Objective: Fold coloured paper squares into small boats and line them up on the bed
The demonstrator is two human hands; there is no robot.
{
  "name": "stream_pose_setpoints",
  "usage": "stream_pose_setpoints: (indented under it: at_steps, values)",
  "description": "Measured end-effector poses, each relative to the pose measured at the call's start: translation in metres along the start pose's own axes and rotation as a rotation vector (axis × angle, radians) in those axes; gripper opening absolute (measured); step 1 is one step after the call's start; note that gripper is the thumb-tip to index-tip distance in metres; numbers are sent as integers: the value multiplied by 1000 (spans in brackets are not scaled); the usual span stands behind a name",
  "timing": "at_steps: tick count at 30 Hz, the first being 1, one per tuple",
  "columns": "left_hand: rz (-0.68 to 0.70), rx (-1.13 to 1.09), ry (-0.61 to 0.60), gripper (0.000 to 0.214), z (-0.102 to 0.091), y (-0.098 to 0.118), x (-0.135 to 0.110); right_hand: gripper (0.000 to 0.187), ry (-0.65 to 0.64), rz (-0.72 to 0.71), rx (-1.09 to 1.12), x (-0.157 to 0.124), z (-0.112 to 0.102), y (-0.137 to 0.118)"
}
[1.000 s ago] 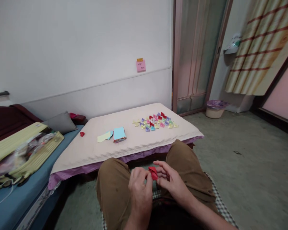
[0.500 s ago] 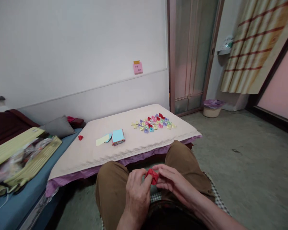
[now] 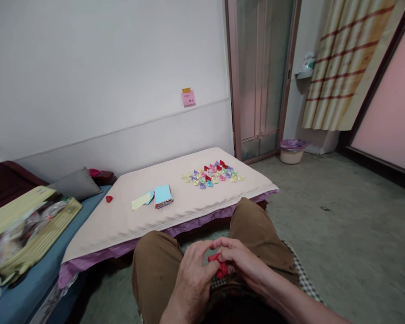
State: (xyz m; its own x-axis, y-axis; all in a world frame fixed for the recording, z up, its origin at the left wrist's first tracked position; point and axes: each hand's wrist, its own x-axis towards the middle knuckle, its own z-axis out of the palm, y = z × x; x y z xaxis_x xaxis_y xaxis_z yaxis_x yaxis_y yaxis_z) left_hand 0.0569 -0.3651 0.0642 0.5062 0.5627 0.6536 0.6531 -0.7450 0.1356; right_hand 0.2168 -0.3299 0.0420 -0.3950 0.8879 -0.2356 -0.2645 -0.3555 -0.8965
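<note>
A small red folded paper piece (image 3: 222, 270) sits between my two hands above my lap, partly covered by fingers. My left hand (image 3: 196, 269) is closed on its left side, with the thumb pressed against the paper. On the right and upper side, the curled fingers of my right hand (image 3: 239, 257) grip it too. The fingertips of both hands meet just above the paper. On the table beyond lie many small folded paper pieces (image 3: 209, 174) in several colours, and a lone red folded piece (image 3: 109, 199) rests near the left edge.
On the low cloth-covered table (image 3: 121, 227) stand a stack of coloured paper squares (image 3: 164, 195) and loose yellow and blue sheets (image 3: 141, 200). A blue couch (image 3: 37, 252) with bags is at left. A lined bin (image 3: 292, 153) stands by the door.
My right fingers have closed over the red paper from above, and my hands have come together. The paper has turned and shifted slightly down toward me. The view has swung slightly right.
</note>
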Motion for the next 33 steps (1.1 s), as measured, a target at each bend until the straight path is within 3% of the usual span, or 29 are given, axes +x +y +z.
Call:
stream_pose_setpoints:
  at_steps: [2, 4, 7, 9, 11, 13, 17, 22, 33]
  values:
    - [-44, -22, -8, 31, 6, -2, -5, 23, 25, 0, -13, 1, 1, 3]
    - [-185, -80, 5, 40, 14, -4, -11, 23, 46, -13, -7, 1, 2, 4]
    - [-590, -295, 96, 52, 28, -5, -14, 23, 68, -37, 36, 0, 2, 3]
    - [-847, -564, 149, 51, 36, -4, -13, 22, 75, -47, 53, 0, 2, 3]
    - [-984, -815, 163, 43, 40, -2, -10, 22, 81, -52, 42, 2, 0, 5]
    - [-1033, -937, 194, 36, 41, 1, -7, 23, 89, -68, 15, 5, -1, 8]
    - [-1106, -954, 294, 35, 43, 4, -3, 25, 97, -127, -33, 11, -2, 14]
    - [-1134, -975, 301, 38, 47, 3, -1, 25, 38, -195, -40, 13, -1, 15]
    - [-1172, -906, 333, 33, 43, 6, 2, 21, 70, -212, -126, 11, 4, 12]
